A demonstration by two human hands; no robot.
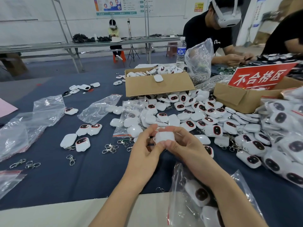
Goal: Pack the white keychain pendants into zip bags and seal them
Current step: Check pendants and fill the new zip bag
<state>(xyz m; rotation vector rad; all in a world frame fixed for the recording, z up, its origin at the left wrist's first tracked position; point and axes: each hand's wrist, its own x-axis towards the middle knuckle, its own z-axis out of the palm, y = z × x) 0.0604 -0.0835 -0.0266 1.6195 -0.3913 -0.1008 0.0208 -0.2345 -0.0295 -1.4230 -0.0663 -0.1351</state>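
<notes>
A: What lies behind the table [90,174]?
B: A white wall [32,27] with a poster [116,5], and a long grey bench [49,46] on metal legs before it.
A: The floor [54,67]?
B: Grey-blue. An orange stool [122,57] and a tripod [133,52] stand by the bench. The light is even and bright.
</notes>
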